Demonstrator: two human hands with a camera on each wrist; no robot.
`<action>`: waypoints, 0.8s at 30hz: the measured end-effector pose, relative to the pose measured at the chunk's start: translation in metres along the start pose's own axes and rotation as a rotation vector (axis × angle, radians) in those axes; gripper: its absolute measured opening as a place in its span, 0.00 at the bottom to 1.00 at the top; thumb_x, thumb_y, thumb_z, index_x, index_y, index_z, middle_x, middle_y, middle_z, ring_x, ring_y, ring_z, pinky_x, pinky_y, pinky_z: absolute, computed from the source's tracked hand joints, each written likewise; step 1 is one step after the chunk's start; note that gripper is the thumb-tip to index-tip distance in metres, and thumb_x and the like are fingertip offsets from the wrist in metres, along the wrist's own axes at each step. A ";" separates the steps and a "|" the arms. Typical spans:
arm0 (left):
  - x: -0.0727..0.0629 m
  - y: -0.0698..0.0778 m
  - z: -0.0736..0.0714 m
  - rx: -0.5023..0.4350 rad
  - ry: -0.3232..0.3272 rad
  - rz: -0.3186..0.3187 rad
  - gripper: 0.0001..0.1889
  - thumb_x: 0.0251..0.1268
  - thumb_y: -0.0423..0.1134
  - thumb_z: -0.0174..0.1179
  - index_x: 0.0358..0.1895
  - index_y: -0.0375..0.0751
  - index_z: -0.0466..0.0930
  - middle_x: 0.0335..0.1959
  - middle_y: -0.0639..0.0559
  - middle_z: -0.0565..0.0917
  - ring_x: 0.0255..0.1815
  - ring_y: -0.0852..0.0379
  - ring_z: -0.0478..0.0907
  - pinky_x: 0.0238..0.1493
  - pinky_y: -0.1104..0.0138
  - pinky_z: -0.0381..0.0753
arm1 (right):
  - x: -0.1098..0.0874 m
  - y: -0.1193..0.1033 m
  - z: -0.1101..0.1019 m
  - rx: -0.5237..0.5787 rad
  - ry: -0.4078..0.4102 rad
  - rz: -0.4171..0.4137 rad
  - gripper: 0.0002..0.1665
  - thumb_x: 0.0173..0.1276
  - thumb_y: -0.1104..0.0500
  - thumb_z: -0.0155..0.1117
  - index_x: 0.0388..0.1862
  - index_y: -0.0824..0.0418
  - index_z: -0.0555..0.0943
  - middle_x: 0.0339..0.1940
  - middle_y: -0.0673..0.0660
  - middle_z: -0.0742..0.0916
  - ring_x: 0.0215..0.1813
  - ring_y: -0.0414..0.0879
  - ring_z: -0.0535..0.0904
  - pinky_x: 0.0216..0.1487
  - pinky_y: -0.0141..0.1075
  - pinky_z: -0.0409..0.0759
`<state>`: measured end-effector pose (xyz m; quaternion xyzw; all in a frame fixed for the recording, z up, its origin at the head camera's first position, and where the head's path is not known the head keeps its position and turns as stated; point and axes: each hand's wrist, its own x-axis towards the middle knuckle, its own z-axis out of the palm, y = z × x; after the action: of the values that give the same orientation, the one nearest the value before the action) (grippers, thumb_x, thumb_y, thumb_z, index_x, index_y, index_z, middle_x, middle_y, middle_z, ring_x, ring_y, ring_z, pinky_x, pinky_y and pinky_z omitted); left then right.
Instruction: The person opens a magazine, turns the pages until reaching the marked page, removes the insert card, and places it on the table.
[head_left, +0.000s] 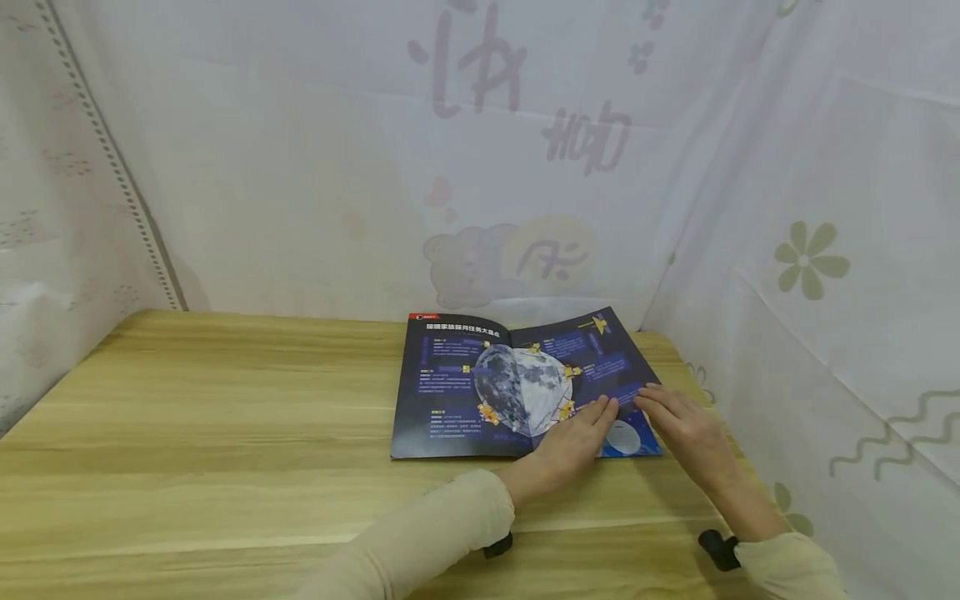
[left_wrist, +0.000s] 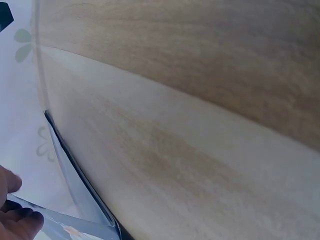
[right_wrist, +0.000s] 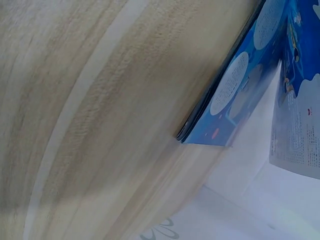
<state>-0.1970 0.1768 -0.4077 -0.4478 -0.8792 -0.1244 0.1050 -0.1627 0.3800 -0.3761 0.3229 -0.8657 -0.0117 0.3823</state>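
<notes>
An open magazine [head_left: 457,417] lies on the table, dark blue with a moon picture across its two pages. Its right page stands raised off the pages beneath. My left hand [head_left: 573,442] lies over the lower part of this page, its fingers pointing up and right. In the left wrist view, fingers [left_wrist: 27,222] at the lower left lie to both sides of the page's edge. My right hand [head_left: 690,433] is at the page's lower right edge, fingertips close to it; their grip is unclear. The right wrist view shows the lifted page [right_wrist: 305,130] but not the hand.
The wooden table [head_left: 187,433] extends far to the left of the magazine. White patterned cloth [head_left: 300,208] hangs behind it, and more cloth [head_left: 862,333] stands close on the right. A black wrist camera [head_left: 720,550] sits at the right sleeve.
</notes>
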 end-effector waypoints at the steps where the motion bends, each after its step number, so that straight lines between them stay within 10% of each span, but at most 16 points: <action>1: 0.000 0.000 0.000 0.007 -0.001 0.006 0.26 0.71 0.35 0.50 0.71 0.41 0.58 0.69 0.47 0.66 0.66 0.56 0.68 0.56 0.72 0.75 | 0.000 0.000 0.000 -0.003 -0.004 -0.002 0.26 0.77 0.54 0.35 0.42 0.65 0.82 0.43 0.59 0.85 0.45 0.55 0.82 0.44 0.45 0.79; 9: -0.003 -0.004 0.000 0.024 0.010 0.042 0.27 0.69 0.31 0.51 0.71 0.40 0.59 0.68 0.48 0.68 0.64 0.57 0.70 0.51 0.72 0.77 | -0.001 -0.001 -0.001 -0.016 -0.016 -0.005 0.28 0.78 0.54 0.34 0.42 0.65 0.83 0.43 0.59 0.85 0.46 0.55 0.82 0.43 0.46 0.80; 16: -0.004 -0.007 -0.003 -0.007 -0.014 0.038 0.32 0.66 0.30 0.55 0.72 0.42 0.56 0.68 0.48 0.68 0.63 0.57 0.72 0.48 0.72 0.79 | -0.002 0.002 0.002 -0.006 0.092 0.004 0.25 0.78 0.56 0.37 0.47 0.68 0.81 0.48 0.62 0.84 0.51 0.54 0.81 0.65 0.24 0.63; 24: -0.007 -0.011 -0.001 -0.014 0.059 0.113 0.36 0.65 0.27 0.55 0.74 0.46 0.51 0.68 0.44 0.68 0.60 0.53 0.75 0.36 0.71 0.82 | -0.020 0.005 0.007 0.088 0.134 0.342 0.20 0.66 0.65 0.60 0.55 0.72 0.76 0.52 0.71 0.81 0.58 0.58 0.77 0.62 0.27 0.69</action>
<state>-0.2022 0.1648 -0.4102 -0.4934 -0.8482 -0.1374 0.1347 -0.1597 0.3938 -0.3927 0.1874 -0.8802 0.1128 0.4212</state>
